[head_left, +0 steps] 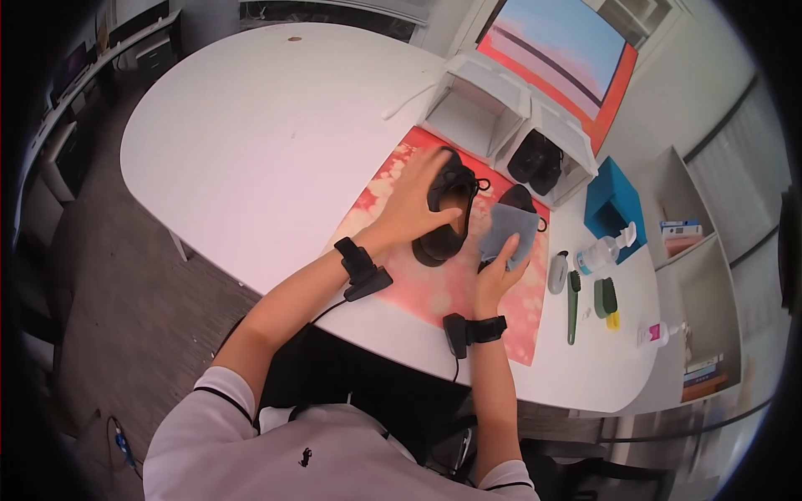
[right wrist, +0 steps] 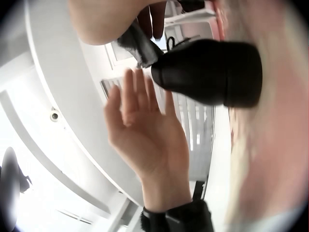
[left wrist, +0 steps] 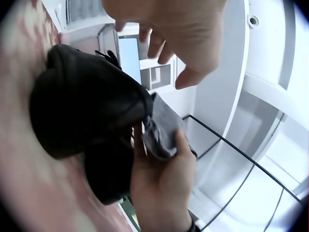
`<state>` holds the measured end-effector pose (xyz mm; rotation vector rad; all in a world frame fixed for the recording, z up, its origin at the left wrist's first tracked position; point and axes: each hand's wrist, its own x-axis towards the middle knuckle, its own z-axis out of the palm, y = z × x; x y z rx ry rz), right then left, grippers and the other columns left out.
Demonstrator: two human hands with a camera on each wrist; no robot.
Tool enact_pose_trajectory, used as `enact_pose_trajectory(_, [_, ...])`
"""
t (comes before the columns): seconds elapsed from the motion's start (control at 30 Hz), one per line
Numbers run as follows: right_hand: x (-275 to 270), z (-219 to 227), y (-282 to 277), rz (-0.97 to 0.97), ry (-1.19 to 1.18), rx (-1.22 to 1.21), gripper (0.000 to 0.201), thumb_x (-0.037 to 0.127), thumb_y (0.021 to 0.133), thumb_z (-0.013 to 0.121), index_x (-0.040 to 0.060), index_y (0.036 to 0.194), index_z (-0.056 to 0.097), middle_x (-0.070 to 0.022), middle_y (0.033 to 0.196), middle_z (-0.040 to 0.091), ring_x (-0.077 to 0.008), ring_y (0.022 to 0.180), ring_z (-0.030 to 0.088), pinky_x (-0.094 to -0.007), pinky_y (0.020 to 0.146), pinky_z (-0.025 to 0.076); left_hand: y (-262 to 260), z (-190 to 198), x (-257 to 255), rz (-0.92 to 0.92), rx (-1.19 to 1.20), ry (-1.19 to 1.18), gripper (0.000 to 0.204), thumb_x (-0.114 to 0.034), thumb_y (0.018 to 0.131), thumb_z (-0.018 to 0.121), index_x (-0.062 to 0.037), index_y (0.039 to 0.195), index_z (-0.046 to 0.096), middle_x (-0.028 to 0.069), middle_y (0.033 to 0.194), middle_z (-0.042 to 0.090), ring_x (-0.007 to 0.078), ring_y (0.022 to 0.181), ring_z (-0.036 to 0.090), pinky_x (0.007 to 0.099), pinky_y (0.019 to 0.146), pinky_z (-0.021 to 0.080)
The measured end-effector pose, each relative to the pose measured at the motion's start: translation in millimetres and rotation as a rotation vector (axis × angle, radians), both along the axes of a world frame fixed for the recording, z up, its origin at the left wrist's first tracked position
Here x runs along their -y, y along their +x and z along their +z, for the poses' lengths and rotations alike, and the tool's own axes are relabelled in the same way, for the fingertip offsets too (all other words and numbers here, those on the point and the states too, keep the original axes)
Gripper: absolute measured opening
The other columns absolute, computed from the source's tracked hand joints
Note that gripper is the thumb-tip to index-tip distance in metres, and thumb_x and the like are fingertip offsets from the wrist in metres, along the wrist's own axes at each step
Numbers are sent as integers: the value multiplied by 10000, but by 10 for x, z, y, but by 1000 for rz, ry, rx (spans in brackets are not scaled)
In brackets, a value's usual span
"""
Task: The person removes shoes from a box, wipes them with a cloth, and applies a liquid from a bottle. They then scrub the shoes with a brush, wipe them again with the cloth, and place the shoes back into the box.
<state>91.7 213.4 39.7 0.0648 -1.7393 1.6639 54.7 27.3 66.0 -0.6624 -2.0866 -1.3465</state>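
Two black shoes stand side by side on the red patterned mat: the left shoe (head_left: 440,244) and the right shoe (head_left: 515,197), the second partly covered by a grey cloth (head_left: 511,224). My left hand (head_left: 415,203) hovers at the left shoe with its fingers spread; in the right wrist view this left hand (right wrist: 149,135) has its palm facing the shoe and grips nothing. My right hand (head_left: 499,277) holds the cloth, thumb on top, and in the left wrist view the cloth (left wrist: 164,123) is bunched against the shoe opening.
Behind the mat (head_left: 401,288) stand two white boxes, one (head_left: 476,113) open-fronted, the other holding black shoes (head_left: 535,161). To the right are a teal bin (head_left: 614,196), a pump bottle (head_left: 600,255), a green-handled brush (head_left: 573,305) and a dark green brush (head_left: 606,296).
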Motion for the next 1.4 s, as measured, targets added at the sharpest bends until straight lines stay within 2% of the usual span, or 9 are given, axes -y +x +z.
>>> enact_pose_trajectory(0.17, [109,32,16,-58,446,-148,339,202,1060,459,-34,1300,504,-133,1198,583,-223,1086,567,-340,962,434,-455,-457,-132,80,292,227,845,-67,719,690,-40,1477,315,272,1403,479,367,1407,369,398,1128,339])
enact_pose_trajectory(0.27, [99,-86,19,24,331,-7,334,155,1056,419,-50,1305,508,-171,1203,581,-265,1127,565,-363,997,415,-310,-228,-178,42,456,602,699,23,698,632,-29,1368,438,207,1320,533,308,1270,501,352,1014,427])
enact_pose_trajectory(0.5, [109,-170,13,116,259,122,367,214,1063,439,-58,1297,516,-156,1162,602,-217,1072,571,-336,955,434,-455,-103,669,-334,733,503,703,108,647,476,-11,1339,516,143,1304,575,258,1299,492,277,1000,443])
enact_pose_trajectory(0.73, [174,-201,-405,73,234,119,397,242,1060,462,-52,1320,518,-154,1160,624,-185,1048,574,-306,938,449,-420,-228,746,-350,657,469,732,-22,727,556,1,1449,435,175,1456,481,269,1369,444,335,1134,356])
enact_pose_trajectory(0.8, [204,37,-657,116,256,118,378,220,1028,489,-28,1308,545,-252,1313,564,-374,1212,548,-396,1023,404,-333,-232,717,-424,754,568,699,-39,748,541,5,1440,450,163,1430,502,250,1308,496,316,1092,398])
enact_pose_trajectory(0.9, [265,-27,-1249,128,447,110,404,242,1017,501,21,1351,550,-257,1412,503,-391,1299,484,-407,1054,389,-222,-83,704,-473,860,612,634,-54,764,516,12,1394,504,132,1338,566,195,1168,581,279,996,471])
enact_pose_trajectory(1.07, [382,-340,-1637,516,390,293,444,362,1028,457,147,1406,548,-204,1471,471,-357,1405,381,-462,1161,259,-274,-131,709,-450,823,579,582,-45,760,512,26,1336,553,110,1241,617,160,1067,609,262,926,500])
enact_pose_trajectory(1.2, [325,-287,-1628,291,785,178,453,436,1029,428,196,1381,585,-184,1497,449,-355,1439,329,-513,1196,163,-252,-144,697,-513,878,666,584,-37,759,516,28,1338,557,105,1237,619,150,1025,618,250,884,509])
enact_pose_trajectory(1.4, [340,-352,-1829,296,686,151,464,457,1021,440,195,1371,596,-151,1507,448,-386,1455,281,-514,1204,152,-256,-159,696,-476,856,653,590,-31,762,515,36,1347,551,118,1207,633,156,1003,637,248,861,527])
